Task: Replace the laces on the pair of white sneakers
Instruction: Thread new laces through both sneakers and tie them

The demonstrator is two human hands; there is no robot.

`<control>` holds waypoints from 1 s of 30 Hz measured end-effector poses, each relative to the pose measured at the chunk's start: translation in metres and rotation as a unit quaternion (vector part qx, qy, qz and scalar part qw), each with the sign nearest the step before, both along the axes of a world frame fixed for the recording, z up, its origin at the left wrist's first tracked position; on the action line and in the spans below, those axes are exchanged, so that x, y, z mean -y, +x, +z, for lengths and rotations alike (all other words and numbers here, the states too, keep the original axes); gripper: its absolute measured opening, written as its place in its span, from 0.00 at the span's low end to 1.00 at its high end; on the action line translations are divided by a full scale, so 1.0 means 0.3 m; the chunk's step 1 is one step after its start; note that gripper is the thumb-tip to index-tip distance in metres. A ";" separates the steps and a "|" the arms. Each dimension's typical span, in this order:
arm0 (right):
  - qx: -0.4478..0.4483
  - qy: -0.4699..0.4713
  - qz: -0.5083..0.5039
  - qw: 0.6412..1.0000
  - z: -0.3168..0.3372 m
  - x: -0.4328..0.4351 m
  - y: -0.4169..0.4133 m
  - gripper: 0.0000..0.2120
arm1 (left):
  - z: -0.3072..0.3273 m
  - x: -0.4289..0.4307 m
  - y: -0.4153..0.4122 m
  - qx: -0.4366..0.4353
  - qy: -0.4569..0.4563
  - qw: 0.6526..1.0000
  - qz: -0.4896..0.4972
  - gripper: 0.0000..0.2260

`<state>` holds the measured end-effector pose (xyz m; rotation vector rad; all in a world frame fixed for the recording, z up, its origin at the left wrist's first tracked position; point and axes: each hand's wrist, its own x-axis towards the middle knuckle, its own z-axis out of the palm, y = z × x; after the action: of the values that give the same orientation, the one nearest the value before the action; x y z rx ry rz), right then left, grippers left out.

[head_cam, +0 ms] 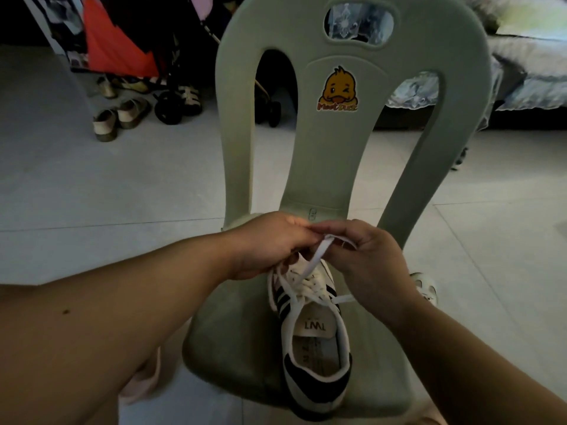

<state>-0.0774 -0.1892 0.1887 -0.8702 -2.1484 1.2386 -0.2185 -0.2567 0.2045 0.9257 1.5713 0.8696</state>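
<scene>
Your 2 bare forearms frame the pale green moulded plastic chair (306, 167); on its seat, heel toward you, sits the white low-top sneaker with black stripes and black heel patch (313, 338). Above its toe, your left hand (270, 243) and right hand (371, 259) each pinch the flat white lace (316, 256). Keep it untwisted, pull both sides evenly, and snug each crossing before tying.

the chair (310, 167) is moulded in smooth, matt plastic, with a glossy duck sticker (337, 90) on its back. the sneaker (313, 342) is faced in smooth leather-like material, and its lace (313, 259) is flat woven cloth. the floor (107, 194) is laid in smooth, faintly sheened tile.
</scene>
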 end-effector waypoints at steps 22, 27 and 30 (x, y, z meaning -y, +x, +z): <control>0.038 -0.481 -0.279 0.830 -0.142 -0.142 0.210 0.15 | -0.092 0.149 -0.216 -0.368 -0.250 0.835 -0.324 0.07; 0.239 -0.378 -0.137 0.884 -0.096 -0.061 0.164 0.24 | -0.124 0.108 -0.131 -0.319 -0.147 0.892 -0.283 0.11; 0.344 -0.350 -0.023 0.871 -0.083 -0.014 0.147 0.25 | -0.142 0.086 -0.063 -0.293 -0.110 0.917 -0.249 0.14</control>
<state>-0.0333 -0.1850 0.1640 -1.8943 -2.1247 1.9448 -0.2373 -0.2826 0.1619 1.4180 1.7550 0.0387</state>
